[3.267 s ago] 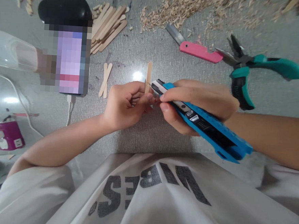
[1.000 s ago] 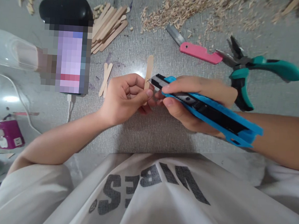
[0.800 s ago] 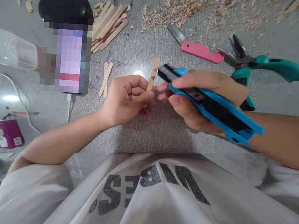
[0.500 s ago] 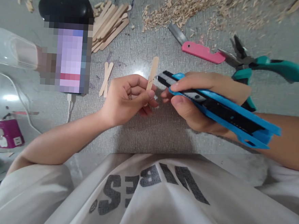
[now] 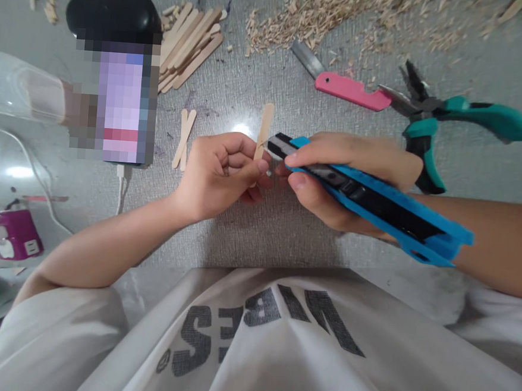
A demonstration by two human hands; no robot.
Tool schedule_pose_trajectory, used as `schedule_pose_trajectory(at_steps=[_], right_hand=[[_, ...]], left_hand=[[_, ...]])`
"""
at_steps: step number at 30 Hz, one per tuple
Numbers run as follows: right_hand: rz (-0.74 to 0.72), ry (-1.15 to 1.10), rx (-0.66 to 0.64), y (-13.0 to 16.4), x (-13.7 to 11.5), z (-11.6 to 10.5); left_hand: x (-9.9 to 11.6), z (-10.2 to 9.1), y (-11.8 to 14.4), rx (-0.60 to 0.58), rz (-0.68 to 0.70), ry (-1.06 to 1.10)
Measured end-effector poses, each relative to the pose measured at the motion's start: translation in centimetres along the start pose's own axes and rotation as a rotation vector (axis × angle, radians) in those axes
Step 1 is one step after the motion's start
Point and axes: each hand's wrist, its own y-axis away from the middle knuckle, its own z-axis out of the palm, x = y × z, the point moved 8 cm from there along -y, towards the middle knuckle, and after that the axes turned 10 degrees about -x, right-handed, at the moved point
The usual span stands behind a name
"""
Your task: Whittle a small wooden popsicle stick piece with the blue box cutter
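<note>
My left hand (image 5: 220, 172) pinches a wooden craft stick (image 5: 264, 124) near its lower end, so the stick stands up and away from me. My right hand (image 5: 347, 166) grips a blue utility knife (image 5: 376, 203). The knife's black tip touches the stick's right edge just above my left thumb. The long blue handle runs out to the right, over my forearm.
A pile of craft sticks (image 5: 188, 47) lies at the back left beside a phone (image 5: 122, 105) on a black stand. Two loose sticks (image 5: 184, 136) lie nearby. A pink-handled blade (image 5: 346, 89), teal pliers (image 5: 431, 121) and wood shavings (image 5: 327, 12) lie at the back right.
The knife lifted off the stick, the stick tilted right, then the knife tip came back against the stick's right edge. My left hand stayed in place.
</note>
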Motion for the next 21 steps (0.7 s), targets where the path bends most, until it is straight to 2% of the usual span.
schedule_pose_trajectory(at_steps=[6,13,15,18,21], right_hand=[[0.012,-0.017,0.062,0.4,0.0,0.5],[-0.039,-0.098,0.25,0.9,0.9,0.0],[-0.021,-0.069,0.248,0.8,0.9,0.0],[0.0,-0.016,0.173,0.9,0.6,0.3],[0.117,0.019,0.182,1.5,1.2,0.1]], left_hand=[[0.2,-0.1,-0.1,-0.025,-0.015,0.013],[-0.1,0.5,-0.1,-0.079,-0.036,0.035],[-0.2,0.4,-0.2,-0.078,-0.038,0.039],[-0.2,0.1,-0.3,-0.057,-0.036,0.058],[-0.2,-0.2,-0.3,-0.029,-0.038,0.08]])
